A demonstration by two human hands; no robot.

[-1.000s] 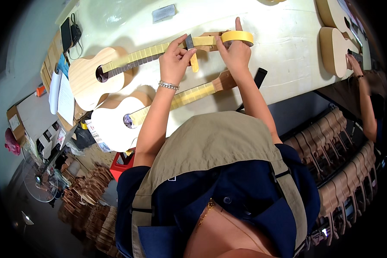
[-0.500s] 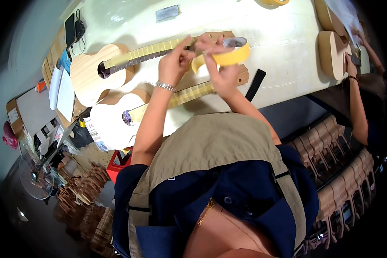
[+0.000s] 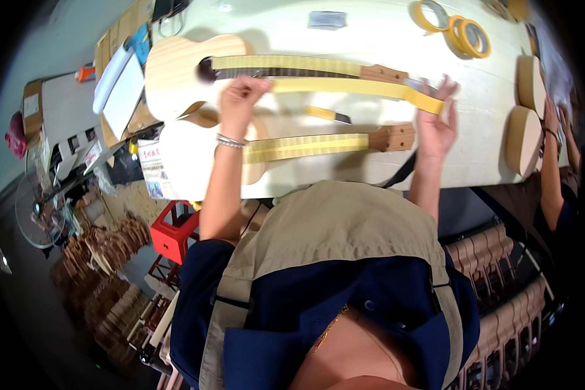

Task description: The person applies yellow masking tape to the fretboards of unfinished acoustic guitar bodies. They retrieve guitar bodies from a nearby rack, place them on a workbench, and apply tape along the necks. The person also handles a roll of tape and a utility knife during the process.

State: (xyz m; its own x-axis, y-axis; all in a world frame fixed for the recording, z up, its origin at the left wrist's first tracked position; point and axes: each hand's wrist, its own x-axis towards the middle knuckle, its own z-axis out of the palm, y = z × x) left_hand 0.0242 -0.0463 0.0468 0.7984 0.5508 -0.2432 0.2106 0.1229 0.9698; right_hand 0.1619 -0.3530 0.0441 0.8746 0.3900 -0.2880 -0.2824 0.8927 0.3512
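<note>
A strip of yellow tape (image 3: 338, 86) is stretched between my hands above the table. My left hand (image 3: 239, 101) pinches its free end near the sound hole of the far ukulele (image 3: 179, 75). At the other end my right hand (image 3: 437, 127) holds the tape roll (image 3: 425, 101), some fingers spread, beside the far ukulele's headstock. The near ukulele (image 3: 192, 156) lies parallel, partly behind my left forearm. Yellow tape covers the near ukulele's fretboard; on the far one it runs along one side, leaving a dark fretted strip showing. Between the necks lies a yellow-handled cutter (image 3: 328, 116).
Yellow tape rolls (image 3: 471, 38) and a grey block (image 3: 327, 19) lie at the back. At right, a co-worker's hands (image 3: 551, 120) are near wooden instrument bodies (image 3: 523, 140). A red stool (image 3: 174, 231) stands at lower left; racked wooden necks (image 3: 494, 260) are at lower right.
My hands have moved apart, left hand leftward and right hand rightward, drawing out a long tape strip. The view has shifted, bringing more tape rolls into sight. The cutter now shows on the table.
</note>
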